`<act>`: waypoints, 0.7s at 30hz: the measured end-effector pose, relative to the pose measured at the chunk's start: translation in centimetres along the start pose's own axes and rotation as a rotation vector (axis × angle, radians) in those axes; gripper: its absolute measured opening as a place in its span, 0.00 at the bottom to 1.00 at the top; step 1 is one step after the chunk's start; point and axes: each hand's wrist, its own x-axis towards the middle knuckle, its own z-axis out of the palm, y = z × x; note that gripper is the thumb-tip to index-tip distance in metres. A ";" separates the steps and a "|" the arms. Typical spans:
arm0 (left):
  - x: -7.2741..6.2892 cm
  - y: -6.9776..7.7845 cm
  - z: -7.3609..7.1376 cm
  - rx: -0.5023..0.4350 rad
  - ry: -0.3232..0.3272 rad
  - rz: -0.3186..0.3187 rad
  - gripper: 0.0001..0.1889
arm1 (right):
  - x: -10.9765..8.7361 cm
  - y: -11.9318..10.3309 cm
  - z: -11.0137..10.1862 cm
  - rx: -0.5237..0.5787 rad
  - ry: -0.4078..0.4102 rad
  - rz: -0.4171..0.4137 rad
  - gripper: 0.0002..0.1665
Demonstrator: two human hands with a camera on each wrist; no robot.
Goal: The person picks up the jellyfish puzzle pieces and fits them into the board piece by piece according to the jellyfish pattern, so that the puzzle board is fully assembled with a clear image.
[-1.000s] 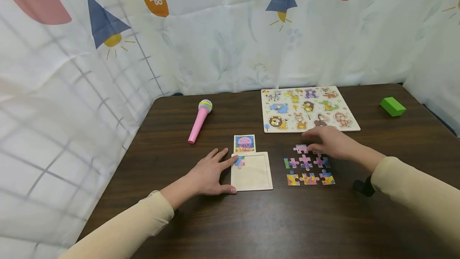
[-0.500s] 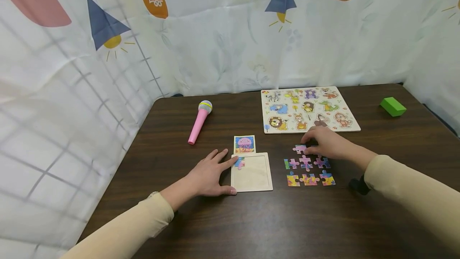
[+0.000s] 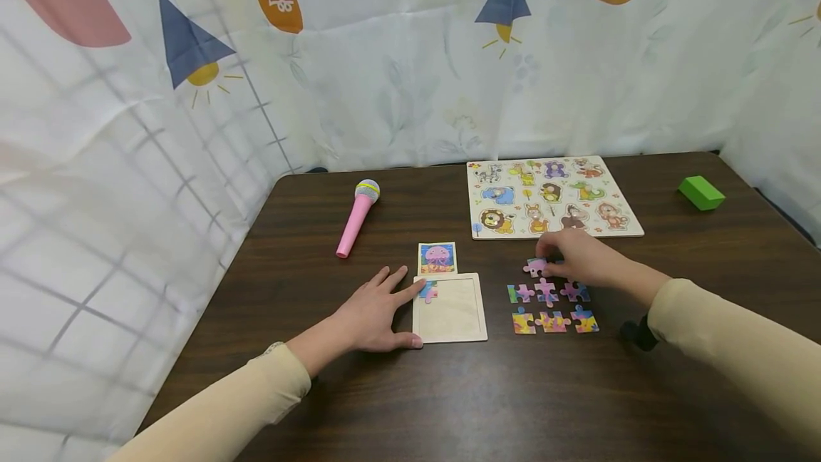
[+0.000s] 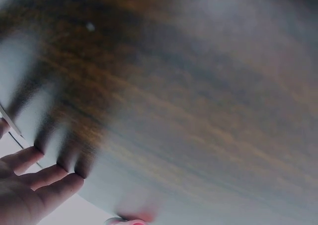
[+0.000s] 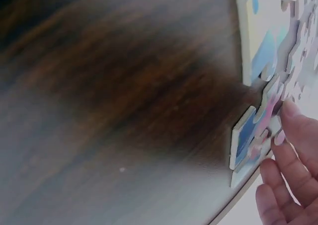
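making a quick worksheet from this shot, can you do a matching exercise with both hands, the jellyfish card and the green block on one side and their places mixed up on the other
Column one
1. left hand
2. right hand
3. jellyfish card
4. green block

Column two
A. right of the animal board
B. touching a loose pink puzzle piece
C. just beyond the wooden tray
D. reaching over the tray's left edge

Right pairs: 1-D, 2-B, 3-C, 4-A
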 end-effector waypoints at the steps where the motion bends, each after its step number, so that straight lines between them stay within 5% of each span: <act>1: 0.0 0.0 0.0 0.000 -0.002 0.000 0.50 | 0.0 -0.1 0.0 0.011 -0.001 0.005 0.08; 13: -0.1 0.1 0.0 -0.003 0.004 -0.002 0.49 | 0.8 -1.1 0.1 0.175 0.077 0.036 0.05; 21: -0.1 0.2 -0.1 -0.004 0.002 -0.007 0.49 | 1.6 -2.2 0.3 0.593 0.019 0.139 0.08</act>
